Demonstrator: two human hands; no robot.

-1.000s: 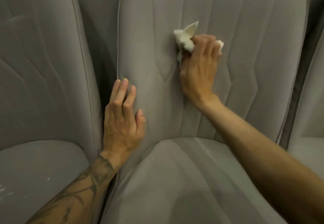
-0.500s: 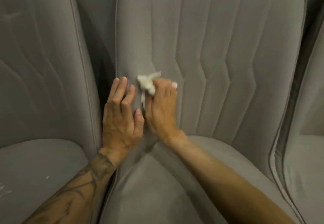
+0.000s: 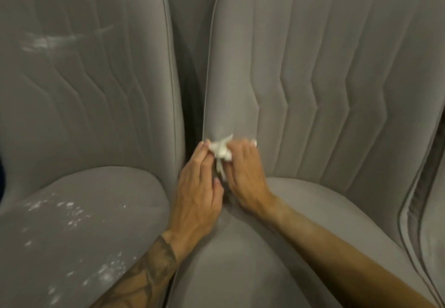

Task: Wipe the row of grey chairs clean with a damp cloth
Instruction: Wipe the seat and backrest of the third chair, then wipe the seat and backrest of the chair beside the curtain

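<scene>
Cloth [image 3: 221, 151] held at the lower left edge of the middle chair's [image 3: 313, 67] backrest.
The right hand [image 3: 243, 175] grasps the crumpled white cloth, fingers curled over it, and presses it against the backrest just above the seat, beside the piped left edge. The left hand [image 3: 199, 192] is released, with fingers straight, and lies flat on the same edge just beside the right hand; its fingertips touch the cloth. The left forearm bears a tattoo [image 3: 149, 271]. The left chair [image 3: 96, 105] carries a whitish smear [image 3: 48, 41] on its backrest and white specks [image 3: 67, 209] on its seat. A third chair [image 3: 433, 235] shows at the right edge.
</scene>
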